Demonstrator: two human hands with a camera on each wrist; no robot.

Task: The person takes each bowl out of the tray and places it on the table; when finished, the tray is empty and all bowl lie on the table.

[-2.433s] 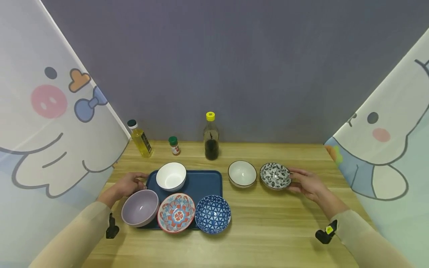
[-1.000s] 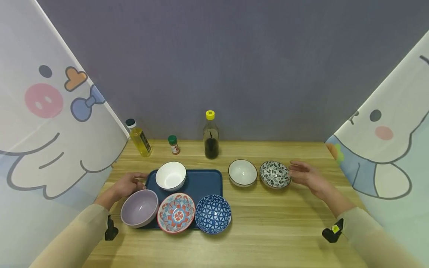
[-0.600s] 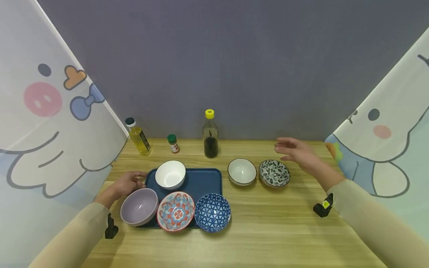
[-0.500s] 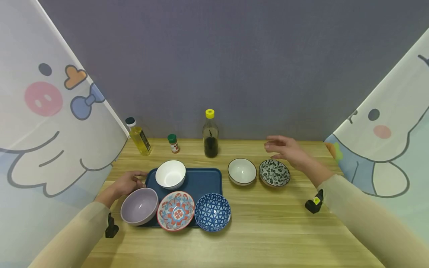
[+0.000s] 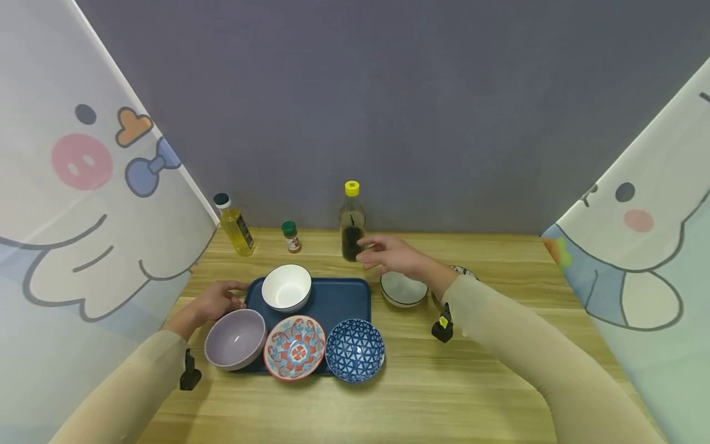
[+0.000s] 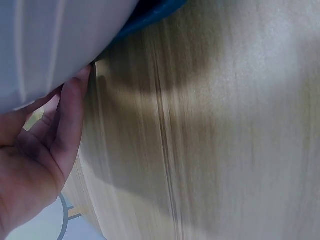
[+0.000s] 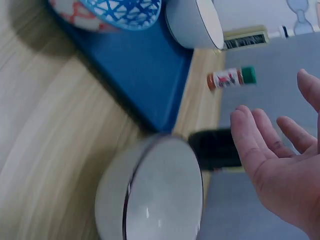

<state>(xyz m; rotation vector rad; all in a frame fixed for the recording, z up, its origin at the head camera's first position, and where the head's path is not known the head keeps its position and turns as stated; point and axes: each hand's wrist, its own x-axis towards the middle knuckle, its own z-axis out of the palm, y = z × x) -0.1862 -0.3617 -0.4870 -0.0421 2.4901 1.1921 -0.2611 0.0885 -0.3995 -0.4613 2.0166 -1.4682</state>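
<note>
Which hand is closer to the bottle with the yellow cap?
Right. The right hand is just beside the yellow-capped bottle; the left hand is farther away, at the tray's left edge by the purple bowl.

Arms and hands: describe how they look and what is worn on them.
The left sleeve and right sleeve are long, plain and pale beige, ending near the wrists. A small black device sits at each wrist: the left device looks all black, the right device bears a yellow patch. The left hand and right hand are gloveless. No cables show.
</note>
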